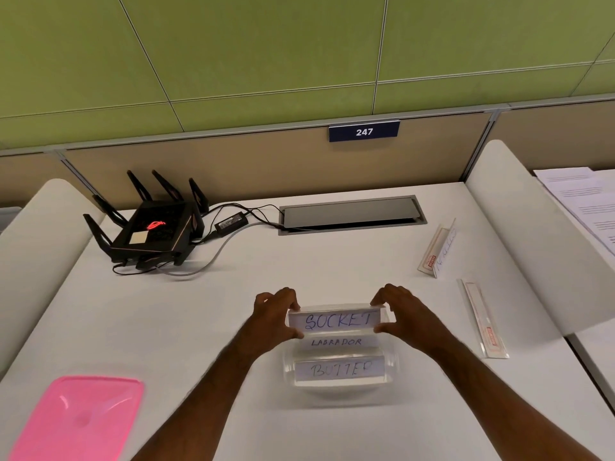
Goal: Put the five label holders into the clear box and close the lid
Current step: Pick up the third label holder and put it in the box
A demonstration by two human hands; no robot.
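Pink lid (78, 419) lying far left, well apart from clear box (341, 377). Left hand (278, 314) and right hand (404, 314) pinching "SOCKET" holder (337, 321) by its ends over box, above "LABRADOR" and "BUTTER". Could wedge crooked, blocking lid. Two holders (439, 249) waiting right; "247" on partition.

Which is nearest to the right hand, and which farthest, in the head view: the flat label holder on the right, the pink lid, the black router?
From the right hand:
1. Flat label holder, lying on the desk just to its right.
2. Black router, far left, at the back of the desk.
3. Pink lid, near left corner; almost as far as the router, so this ranking is loose.
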